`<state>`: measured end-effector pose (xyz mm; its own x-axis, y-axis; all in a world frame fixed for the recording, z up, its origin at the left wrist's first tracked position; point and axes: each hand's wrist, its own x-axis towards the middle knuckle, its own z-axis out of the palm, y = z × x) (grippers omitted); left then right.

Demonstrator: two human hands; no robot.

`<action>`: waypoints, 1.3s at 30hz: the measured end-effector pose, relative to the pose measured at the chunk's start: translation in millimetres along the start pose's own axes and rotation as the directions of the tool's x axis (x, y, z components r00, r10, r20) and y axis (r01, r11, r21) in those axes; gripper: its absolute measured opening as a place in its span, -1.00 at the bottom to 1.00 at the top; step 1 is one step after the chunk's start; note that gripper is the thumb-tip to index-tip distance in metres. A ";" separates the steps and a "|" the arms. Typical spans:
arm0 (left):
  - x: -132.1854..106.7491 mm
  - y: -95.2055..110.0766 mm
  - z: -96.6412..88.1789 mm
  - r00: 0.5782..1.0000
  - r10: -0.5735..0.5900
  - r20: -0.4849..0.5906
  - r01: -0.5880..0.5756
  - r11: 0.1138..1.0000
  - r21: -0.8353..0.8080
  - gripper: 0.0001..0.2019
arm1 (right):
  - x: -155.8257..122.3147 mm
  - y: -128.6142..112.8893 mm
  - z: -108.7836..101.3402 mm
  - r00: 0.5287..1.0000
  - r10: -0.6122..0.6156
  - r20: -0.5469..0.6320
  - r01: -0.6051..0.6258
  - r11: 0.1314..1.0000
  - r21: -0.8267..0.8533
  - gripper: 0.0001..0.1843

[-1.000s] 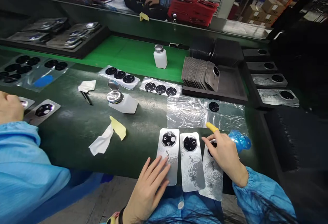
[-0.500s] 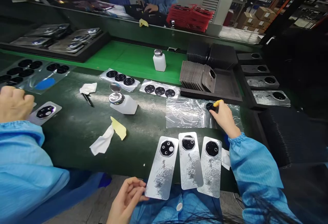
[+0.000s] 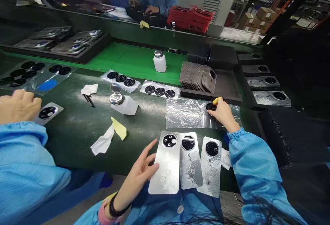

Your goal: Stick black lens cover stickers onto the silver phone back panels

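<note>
- While the black disc [image 3: 210, 107] lies on the clear film [image 3: 184, 113] beyond the panels, the right hand [image 3: 223, 113] pinches it at the rim, thumb against forefinger; a light edge hold should keep prints off its face.
- Lift or peel slowly, I'd judge, since thin film could cling and come up too; the yellow finger cot [image 3: 218, 100] ought to help the grip.
- Keep the left hand [image 3: 141, 171] steady: its thumb meets the edge of the left panel [image 3: 166, 170], though I cannot tell whether it grips or merely rests. The two hands are well apart.
- Watch the glossy faces: the middle panel [image 3: 190, 170] overlaps the right panel [image 3: 211, 173] at a lower corner, and sliding could scratch.
- Mind the sleeve near the white wipe [image 3: 226, 159]; the open-lidded bottle [image 3: 126, 104] stands safely away.
</note>
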<state>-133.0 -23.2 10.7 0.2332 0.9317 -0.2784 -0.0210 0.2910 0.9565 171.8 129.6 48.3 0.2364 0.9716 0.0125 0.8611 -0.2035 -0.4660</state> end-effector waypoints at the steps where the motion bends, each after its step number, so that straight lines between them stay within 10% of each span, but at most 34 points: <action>1: 6.5 8.6 2.9 0.998 -0.062 0.032 0.065 0.992 -0.111 -0.36 | 0.8 -1.1 0.2 1.000 0.007 0.002 -0.007 1.000 0.005 -0.55; 15: 78.9 43.9 30.6 0.917 0.302 0.259 -0.238 0.938 -0.252 -0.13 | 6.8 7.2 -6.6 0.996 0.086 -0.001 -0.083 0.970 0.230 -0.54; 24: 103.3 53.4 56.2 0.933 0.223 0.282 -0.261 0.960 0.103 -0.92 | -25.5 2.6 -19.0 0.993 -0.084 -0.087 0.114 0.895 0.431 -0.62; 32: 94.7 56.7 56.5 0.961 0.173 0.214 -0.202 0.972 0.123 -0.86 | -106.2 -31.7 -9.7 0.650 -0.732 -0.204 0.759 0.642 0.109 -0.68; 39: 87.2 60.1 53.7 0.966 0.163 0.203 -0.196 0.968 0.157 -0.85 | -113.3 -33.0 -4.4 0.604 -0.776 -0.183 0.794 0.606 0.055 -0.60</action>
<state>-61.7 63.9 48.6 0.4191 0.9029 -0.0951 0.0861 0.0648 0.9942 118.6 25.7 66.1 -0.4428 0.7229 0.5304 0.6845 0.6547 -0.3208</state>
